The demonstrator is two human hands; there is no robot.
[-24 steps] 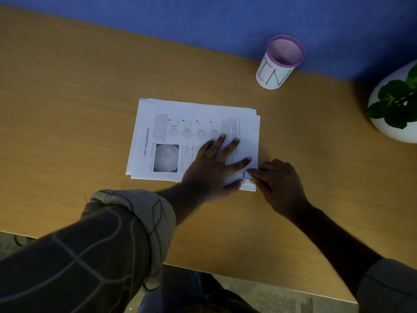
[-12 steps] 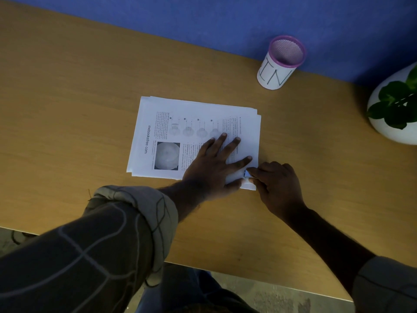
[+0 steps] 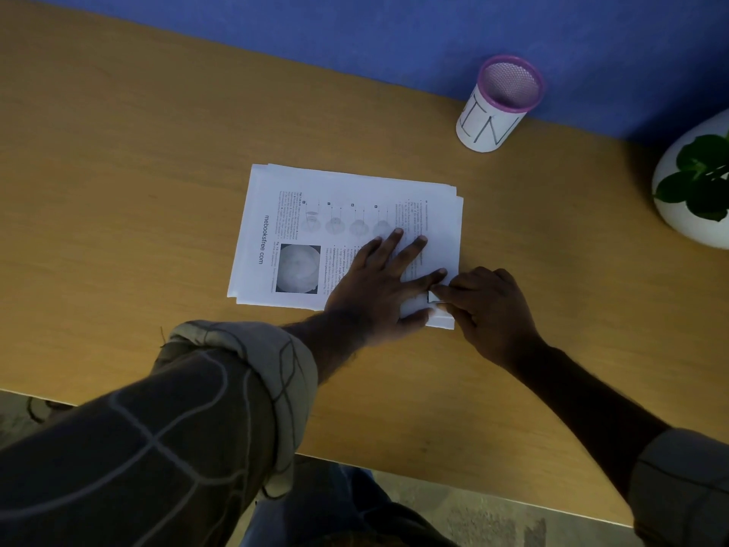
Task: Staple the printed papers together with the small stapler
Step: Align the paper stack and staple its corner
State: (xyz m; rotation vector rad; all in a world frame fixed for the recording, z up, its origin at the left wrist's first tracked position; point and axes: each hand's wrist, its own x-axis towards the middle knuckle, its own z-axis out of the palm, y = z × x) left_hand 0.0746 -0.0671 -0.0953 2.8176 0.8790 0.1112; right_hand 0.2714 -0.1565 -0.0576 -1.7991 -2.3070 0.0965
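A stack of printed papers (image 3: pixel 300 215) lies flat in the middle of the wooden desk (image 3: pixel 118 191). My left hand (image 3: pixel 374 282) rests flat on the right part of the stack, fingers spread. My right hand (image 3: pixel 489 305) is closed around the small stapler (image 3: pixel 433 297) at the stack's near right corner. Only a small pale end of the stapler shows between the fingers. It sits over the paper edge.
A white mesh cup with a pink rim (image 3: pixel 499 104) stands at the back against the blue wall. A white pot with a green plant (image 3: pixel 698 191) sits at the right edge. The desk's front edge (image 3: pixel 434 479) runs below my arms.
Almost nothing has moved. Both hands stay at the stack's corner; the right hand has crept slightly closer over the stapler.
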